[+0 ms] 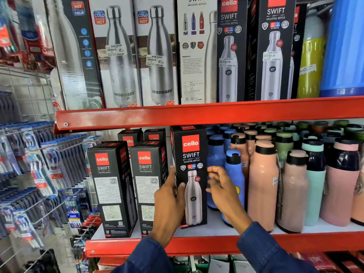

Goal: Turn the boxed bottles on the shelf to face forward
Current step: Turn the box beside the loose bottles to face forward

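Right now, each line below takes the forward-facing box as its landmark.

Left hand [170, 201]: holding the forward-facing box [192, 174] along its left edge, thumb on the printed front, fingers wrapped round the left side out of view.

Right hand [223, 189]: just beside the box's right edge, fingers loosely spread and curled, holding nothing; whether a fingertip touches the card I cannot tell.

Where the box is: upright on the lower shelf [197, 246], set back from the red lip, bottle picture and brand panel towards the camera.

How it likely handles: a tall, narrow carton with stiff corners and broad faces that probably give under a hard squeeze. With a steel bottle inside I judge it moderately heavy and top-heavy, so it may tip if pushed high up. The glossy print looks slippery.

Where to hold: low to mid height, gripping across two opposite edges, then pivot on the base.

Left of it: two boxes [131, 186] with text panels facing out, not yet turned, standing close together.

Right of it: loose blue bottles [234, 174] very near, easy to knock during a turn.

Above it: the upper shelf [206, 113], where a pale box [194, 50] shows its warranty side.
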A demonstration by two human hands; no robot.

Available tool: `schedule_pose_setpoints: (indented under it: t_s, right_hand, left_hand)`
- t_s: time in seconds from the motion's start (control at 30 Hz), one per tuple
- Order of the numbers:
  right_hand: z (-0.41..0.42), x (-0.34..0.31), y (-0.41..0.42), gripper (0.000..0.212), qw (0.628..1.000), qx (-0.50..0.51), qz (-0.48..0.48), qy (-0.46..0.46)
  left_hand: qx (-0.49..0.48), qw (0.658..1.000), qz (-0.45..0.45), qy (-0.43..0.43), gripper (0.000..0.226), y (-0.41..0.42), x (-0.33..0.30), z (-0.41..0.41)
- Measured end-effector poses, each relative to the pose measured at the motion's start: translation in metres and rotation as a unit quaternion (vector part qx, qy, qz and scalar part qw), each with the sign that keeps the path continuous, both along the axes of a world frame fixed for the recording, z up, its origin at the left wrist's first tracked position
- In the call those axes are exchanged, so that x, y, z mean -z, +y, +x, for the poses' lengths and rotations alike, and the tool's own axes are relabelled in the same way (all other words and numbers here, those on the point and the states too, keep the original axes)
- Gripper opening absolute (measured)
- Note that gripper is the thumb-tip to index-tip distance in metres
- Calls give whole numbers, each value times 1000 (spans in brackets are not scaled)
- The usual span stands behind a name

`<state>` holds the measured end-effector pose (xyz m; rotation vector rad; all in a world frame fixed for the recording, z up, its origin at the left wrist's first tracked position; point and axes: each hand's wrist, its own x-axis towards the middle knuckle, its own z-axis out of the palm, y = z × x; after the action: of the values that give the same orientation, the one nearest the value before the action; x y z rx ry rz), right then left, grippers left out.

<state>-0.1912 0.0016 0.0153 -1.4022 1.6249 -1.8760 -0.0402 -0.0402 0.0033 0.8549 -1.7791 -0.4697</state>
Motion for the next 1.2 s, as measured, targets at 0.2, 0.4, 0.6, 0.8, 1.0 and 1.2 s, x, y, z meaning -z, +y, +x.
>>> schedule_pose_setpoints:
  t_s: [0.2, 0.4, 0.6, 0.8, 1.0, 1.2]
  right_hand:
    - [6, 7, 7, 34, 999, 19, 0, 39]
    - [13, 27, 5, 40, 999, 27, 19, 39]
    - [17, 39, 6, 35, 998, 39, 37, 40]
    - [17, 40, 7, 36, 998, 35, 43, 39]
    - [18, 44, 7, 35, 998, 37, 41, 40]
    - [18, 47, 10, 38, 998, 48, 33, 12]
  left_hand:
    - [44, 998, 20, 34, 59, -12, 1, 6]
    - [39, 998, 45, 28, 53, -12, 10, 8]
    - [20, 999, 39, -2, 46, -15, 24, 10]
    - [28, 999, 46, -2, 53, -14, 29, 10]
    - [27, 999, 42, -17, 57, -13, 29, 12]
    - [29, 999, 30, -18, 57, -2, 23, 19]
